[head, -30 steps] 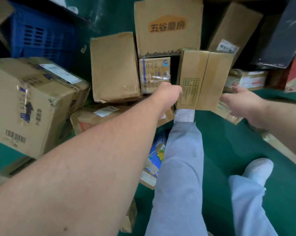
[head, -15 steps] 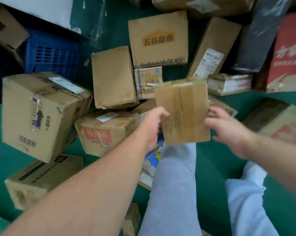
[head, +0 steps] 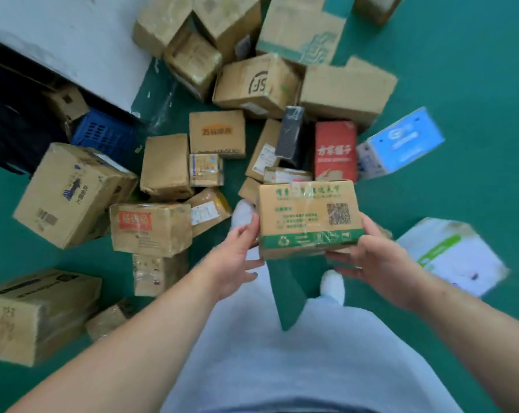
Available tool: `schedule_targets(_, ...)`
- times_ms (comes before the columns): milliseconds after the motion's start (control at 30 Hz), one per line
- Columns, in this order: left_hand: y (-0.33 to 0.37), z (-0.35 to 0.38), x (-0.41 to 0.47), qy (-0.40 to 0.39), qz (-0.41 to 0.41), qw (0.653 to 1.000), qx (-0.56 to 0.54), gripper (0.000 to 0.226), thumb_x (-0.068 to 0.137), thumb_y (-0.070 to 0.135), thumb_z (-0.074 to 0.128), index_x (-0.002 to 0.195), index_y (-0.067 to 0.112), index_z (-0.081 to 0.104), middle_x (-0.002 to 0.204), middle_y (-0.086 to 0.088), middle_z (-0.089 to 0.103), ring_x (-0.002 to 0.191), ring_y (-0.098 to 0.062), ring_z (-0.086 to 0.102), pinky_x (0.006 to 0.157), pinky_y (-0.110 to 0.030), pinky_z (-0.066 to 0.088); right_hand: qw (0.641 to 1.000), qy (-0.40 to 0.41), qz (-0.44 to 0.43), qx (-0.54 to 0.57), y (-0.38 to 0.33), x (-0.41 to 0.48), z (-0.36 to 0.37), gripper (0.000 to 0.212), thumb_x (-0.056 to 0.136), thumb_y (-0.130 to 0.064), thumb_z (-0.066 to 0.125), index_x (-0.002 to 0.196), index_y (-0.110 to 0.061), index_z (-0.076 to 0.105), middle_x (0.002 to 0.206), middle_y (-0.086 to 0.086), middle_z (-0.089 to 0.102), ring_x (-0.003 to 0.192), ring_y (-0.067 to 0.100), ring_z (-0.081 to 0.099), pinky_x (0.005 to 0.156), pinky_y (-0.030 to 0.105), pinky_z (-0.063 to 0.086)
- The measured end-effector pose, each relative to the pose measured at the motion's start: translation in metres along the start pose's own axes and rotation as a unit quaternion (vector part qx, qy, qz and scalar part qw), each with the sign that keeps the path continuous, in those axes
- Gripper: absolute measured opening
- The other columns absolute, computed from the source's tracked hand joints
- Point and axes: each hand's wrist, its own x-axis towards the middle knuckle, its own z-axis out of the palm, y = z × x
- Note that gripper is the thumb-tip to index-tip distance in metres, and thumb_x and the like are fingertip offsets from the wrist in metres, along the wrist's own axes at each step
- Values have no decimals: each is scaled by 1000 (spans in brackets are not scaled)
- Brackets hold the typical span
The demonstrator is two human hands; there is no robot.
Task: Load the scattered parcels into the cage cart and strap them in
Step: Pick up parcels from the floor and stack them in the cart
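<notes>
I hold a brown parcel (head: 306, 216) with green print and a QR code in front of me, above my feet. My left hand (head: 234, 260) touches its left side with the thumb, the fingers spread and fairly straight. From the right, my right hand (head: 374, 260) grips it, thumb on the side and fingers under the bottom edge. Several more parcels lie scattered on the green floor: a large brown box (head: 70, 195) at the left, a red-labelled box (head: 151, 228), a red box (head: 335, 150) and a blue box (head: 401, 144). No cage cart is in view.
A blue plastic crate (head: 103, 135) stands at the left beside a white panel (head: 73, 40). A white and green parcel (head: 452, 254) lies at the right, a long brown box (head: 34, 314) at the lower left. Bare green floor (head: 461, 70) spreads to the upper right.
The parcel has come up off the pile and turned, so its green-printed face now faces me. The view has pulled back and shows far more of the floor.
</notes>
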Motion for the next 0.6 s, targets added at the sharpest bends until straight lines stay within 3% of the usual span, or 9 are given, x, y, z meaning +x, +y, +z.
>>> schedule_targets(100,-33,42,-37,-110,60,983,-131,70,85,46,76,149,36,48,144,-2,57,121,-38,58,107,-58,42,997,-34,-20,62,-8,-75,-61,58,63,-16,50,120,-24,60,125,8,69,103,29,68,91,48,48)
schedule_targets(133,-43,59,-54,-146,65,968,-192,67,80,41,78,143,32,57,141,-6,55,119,-39,56,104,-57,42,996,-45,-26,68,-8,-99,-77,44,67,-22,53,110,-20,63,114,5,71,93,25,69,83,44,52)
schedule_targets(200,-63,97,-79,-151,78,951,-258,62,75,53,78,129,24,70,136,-15,55,118,-42,53,106,-61,39,997,-37,-40,46,-4,-140,-95,20,80,-32,55,94,-20,64,96,-1,65,78,19,65,73,39,51)
schedule_targets(233,-72,116,-90,-135,90,956,-245,68,73,58,79,128,20,69,135,-19,59,118,-43,55,107,-62,39,999,-21,-45,16,3,-154,-97,23,81,-39,63,94,-20,63,91,-1,63,75,17,63,71,38,51)
schedule_targets(267,-80,140,-104,-115,112,966,-201,81,69,59,83,134,15,63,135,-21,61,116,-42,58,105,-60,43,998,3,-59,-28,10,-170,-102,41,75,-47,73,100,-17,59,90,0,62,76,16,63,69,38,51)
schedule_targets(300,-87,153,-106,-94,123,974,-166,94,63,53,89,139,11,53,133,-21,64,111,-38,60,99,-56,46,997,33,-62,-43,18,-172,-102,62,66,-49,82,106,-11,53,90,3,62,78,17,63,67,38,50)
schedule_targets(367,-103,181,-126,-63,140,977,-148,103,55,39,92,139,7,42,126,-18,69,105,-31,65,98,-56,49,994,47,-83,-42,28,-195,-101,78,58,-46,89,110,-6,46,94,7,63,81,21,63,66,40,48)
schedule_targets(467,-123,192,-136,-39,113,979,-168,105,49,39,96,138,16,44,131,-17,67,110,-32,66,101,-56,48,996,46,-70,-22,41,-211,-104,76,67,-38,90,117,-3,45,98,11,67,82,24,66,65,41,52)
schedule_targets(600,-159,179,-154,-116,82,984,-110,85,63,61,86,138,41,50,138,-9,64,124,-36,63,93,-61,54,997,43,-62,-26,63,-226,-90,52,83,-34,76,114,-3,48,93,12,61,76,23,62,63,39,53)
